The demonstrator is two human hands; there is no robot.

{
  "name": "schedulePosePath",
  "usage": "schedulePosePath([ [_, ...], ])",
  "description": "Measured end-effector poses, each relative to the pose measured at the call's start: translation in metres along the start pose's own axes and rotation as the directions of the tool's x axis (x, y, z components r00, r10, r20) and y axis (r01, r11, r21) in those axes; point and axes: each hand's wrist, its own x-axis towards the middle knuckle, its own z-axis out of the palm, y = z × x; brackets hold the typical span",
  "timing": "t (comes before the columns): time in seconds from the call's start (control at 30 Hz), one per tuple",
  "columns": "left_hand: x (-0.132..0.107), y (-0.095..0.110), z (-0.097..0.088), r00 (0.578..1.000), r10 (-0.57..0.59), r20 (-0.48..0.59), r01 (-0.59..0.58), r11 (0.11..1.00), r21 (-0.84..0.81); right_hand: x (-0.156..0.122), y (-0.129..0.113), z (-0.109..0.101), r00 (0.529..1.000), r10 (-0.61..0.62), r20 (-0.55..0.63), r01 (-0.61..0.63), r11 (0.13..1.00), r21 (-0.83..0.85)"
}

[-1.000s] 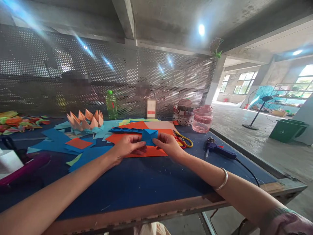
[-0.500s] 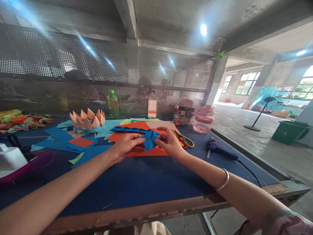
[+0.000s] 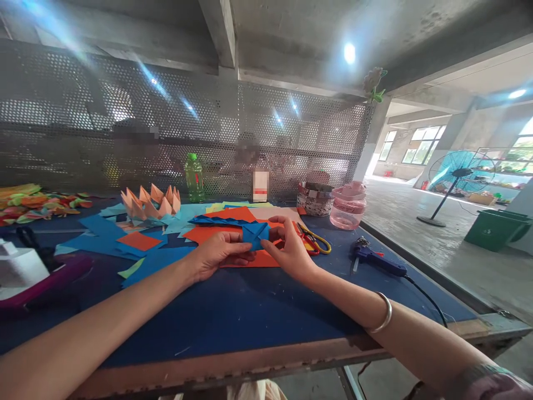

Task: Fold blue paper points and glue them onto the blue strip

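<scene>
Left fingers (image 3: 240,246) and right fingers (image 3: 275,251) pinch the blue paper (image 3: 256,235) at opposite edges; uneven pull could skew its creases, and dipping could snag the orange sheet (image 3: 264,260) under them.

The left hand (image 3: 222,251) and right hand (image 3: 291,250) hold a folded blue paper piece (image 3: 255,235) between them in a fingertip grip above the counter (image 3: 241,322). Orange paper (image 3: 270,260) lies beneath this piece, a blue folded-paper strip (image 3: 219,221) behind it to the left, a peach pointed paper ring (image 3: 152,204) farther left, yellow-handled scissors (image 3: 326,244) to its right, and a hot-glue gun (image 3: 381,262) farther right.
</scene>
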Motion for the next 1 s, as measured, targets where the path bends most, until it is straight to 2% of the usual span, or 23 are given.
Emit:
schedulePosePath([
  [0.1,0.0,0.0007,-0.0001,0.999,-0.006,-0.04,0.006,1.0,0.007,-0.0009,-0.0029,-0.0017,0.993,-0.113,-0.029,0.108,0.983,-0.148],
  [0.17,-0.0001,0.0006,0.0004,0.999,0.013,-0.051,-0.012,1.0,0.011,-0.0011,-0.0035,-0.003,0.983,-0.178,-0.045,0.157,0.942,-0.298],
  [0.27,0.0003,-0.0003,0.0012,0.997,0.039,-0.066,-0.037,0.999,0.033,-0.0016,-0.0018,-0.0037,0.976,-0.216,0.0,0.193,0.871,-0.451],
  [0.4,0.0014,-0.0011,0.002,0.991,0.084,-0.102,-0.078,0.995,0.059,-0.0016,0.0013,-0.0027,0.971,-0.229,0.068,0.236,0.873,-0.427],
  [0.6,0.0016,0.0005,0.0056,0.984,0.172,-0.045,-0.17,0.984,0.055,-0.0005,0.0041,-0.0021,0.97,-0.235,0.063,0.239,0.878,-0.415],
  [1.0,0.0013,-0.003,0.0042,0.985,0.173,0.0,-0.173,0.984,0.036,-0.0028,-0.001,0.0012,0.98,-0.175,0.098,0.199,0.907,-0.372],
])
